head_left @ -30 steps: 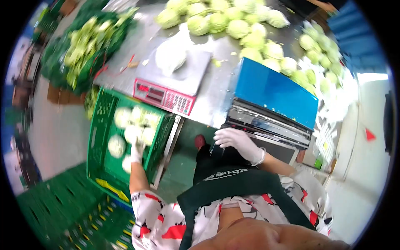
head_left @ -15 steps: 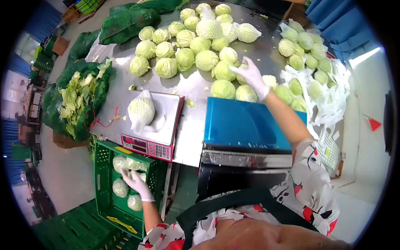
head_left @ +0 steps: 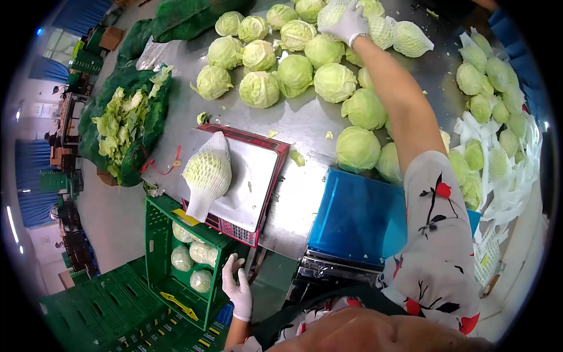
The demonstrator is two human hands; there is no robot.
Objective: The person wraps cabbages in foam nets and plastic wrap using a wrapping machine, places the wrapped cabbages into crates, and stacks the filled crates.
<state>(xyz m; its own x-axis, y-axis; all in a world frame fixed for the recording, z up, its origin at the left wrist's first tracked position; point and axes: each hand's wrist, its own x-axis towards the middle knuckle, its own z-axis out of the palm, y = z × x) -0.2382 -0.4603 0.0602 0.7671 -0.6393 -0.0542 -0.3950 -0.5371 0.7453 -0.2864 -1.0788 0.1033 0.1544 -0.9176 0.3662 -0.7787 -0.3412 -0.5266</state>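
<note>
My right hand (head_left: 347, 24), in a white glove, reaches to the far side of the metal table, its fingers closed round a cabbage in a white foam net (head_left: 332, 13). Beside the green crate (head_left: 153, 246) is my left hand (head_left: 237, 288), also gloved, empty, fingers apart. The crate holds several wrapped cabbages (head_left: 182, 258). On the red-edged scale (head_left: 252, 176) lies a netted cabbage (head_left: 208, 175). Several bare cabbages (head_left: 295, 75) spread across the table's middle.
A blue-topped machine (head_left: 358, 217) stands at the table's near edge. Green net bags, one with loose leaves (head_left: 121, 123), are at the left. Netted cabbages (head_left: 498, 73) and white foam nets (head_left: 516, 188) lie at the right. Green crates (head_left: 99, 299) are stacked at the lower left.
My right hand has moved from near the machine to the far cabbages and closed on a netted one. My left hand has come out of the crate to its right side.
</note>
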